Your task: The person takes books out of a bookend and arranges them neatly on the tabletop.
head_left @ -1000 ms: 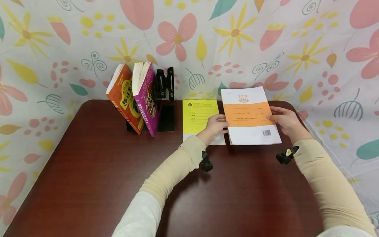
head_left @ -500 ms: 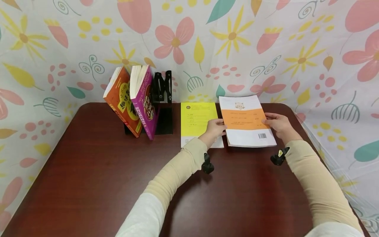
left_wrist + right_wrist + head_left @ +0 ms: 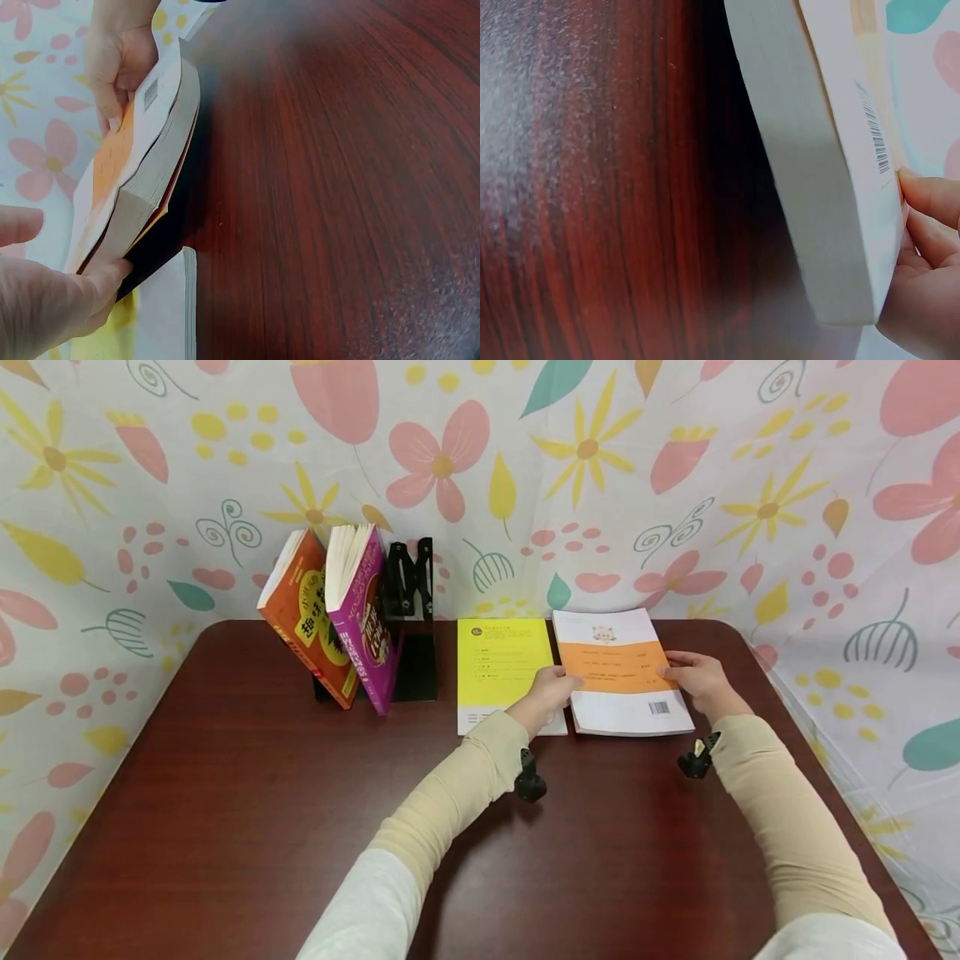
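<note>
In the head view, my left hand (image 3: 551, 693) holds the left edge of a thick paperback book (image 3: 622, 714) with a white and orange back cover and a barcode. My right hand (image 3: 701, 683) grips its right edge, thumb on the cover. The book lies face down close over the table at the back right. In the left wrist view, my left fingers (image 3: 105, 281) are at the book's near corner and a dark gap shows below its pages. The right wrist view shows the right thumb (image 3: 930, 196) pressed at the cover's edge beside the barcode.
A yellow and white book (image 3: 502, 668) lies flat just left of the held book. Further left, an orange book (image 3: 315, 618) and a purple book (image 3: 372, 618) lean in a black bookend (image 3: 416, 668). A floral cloth (image 3: 465, 468) hangs behind the dark wooden table (image 3: 225, 810).
Both hands have lowered the white and orange book toward the table and shifted it slightly left. The other books stay put; the head view has shifted a little.
</note>
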`<state>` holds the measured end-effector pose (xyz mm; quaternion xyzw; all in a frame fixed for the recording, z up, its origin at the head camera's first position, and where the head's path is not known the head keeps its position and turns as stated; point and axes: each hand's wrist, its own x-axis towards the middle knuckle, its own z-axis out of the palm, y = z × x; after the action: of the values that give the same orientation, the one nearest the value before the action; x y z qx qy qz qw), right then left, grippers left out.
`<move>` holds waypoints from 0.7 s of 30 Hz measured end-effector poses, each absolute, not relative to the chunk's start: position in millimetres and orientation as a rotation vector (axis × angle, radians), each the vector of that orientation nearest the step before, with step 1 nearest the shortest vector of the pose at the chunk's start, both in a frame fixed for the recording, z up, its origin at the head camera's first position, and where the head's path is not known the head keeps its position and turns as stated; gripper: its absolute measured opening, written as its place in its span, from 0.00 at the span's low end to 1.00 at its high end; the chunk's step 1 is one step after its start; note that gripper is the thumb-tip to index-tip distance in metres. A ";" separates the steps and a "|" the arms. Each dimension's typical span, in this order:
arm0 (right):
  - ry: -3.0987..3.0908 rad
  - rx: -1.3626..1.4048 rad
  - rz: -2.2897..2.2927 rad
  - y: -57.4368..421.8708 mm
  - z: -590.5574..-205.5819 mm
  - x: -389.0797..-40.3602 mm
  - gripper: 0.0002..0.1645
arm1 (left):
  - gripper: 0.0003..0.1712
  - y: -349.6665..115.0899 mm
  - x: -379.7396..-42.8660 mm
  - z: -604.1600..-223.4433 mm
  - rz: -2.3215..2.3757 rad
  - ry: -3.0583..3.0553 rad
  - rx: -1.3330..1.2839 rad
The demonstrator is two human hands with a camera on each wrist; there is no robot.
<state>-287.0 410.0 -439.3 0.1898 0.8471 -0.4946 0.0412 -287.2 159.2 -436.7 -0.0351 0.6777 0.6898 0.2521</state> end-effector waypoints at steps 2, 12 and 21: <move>2.595 0.572 -1.504 410.2 -440.7 -288.2 0.33 | 0.33 156.6 -280.8 -426.9 1.871 1.825 -0.123; 2.609 0.583 -1.458 407.4 -440.3 -283.7 0.33 | 0.35 158.5 -276.8 -426.1 1.880 1.821 -0.077; 2.634 0.677 -1.398 403.8 -438.0 -282.5 0.33 | 0.36 160.0 -276.0 -423.1 1.847 1.802 -0.052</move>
<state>-282.5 403.8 -438.0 0.2213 0.8606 -0.4567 0.0416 -276.0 160.0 -423.1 -0.0194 0.6710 0.6877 0.2765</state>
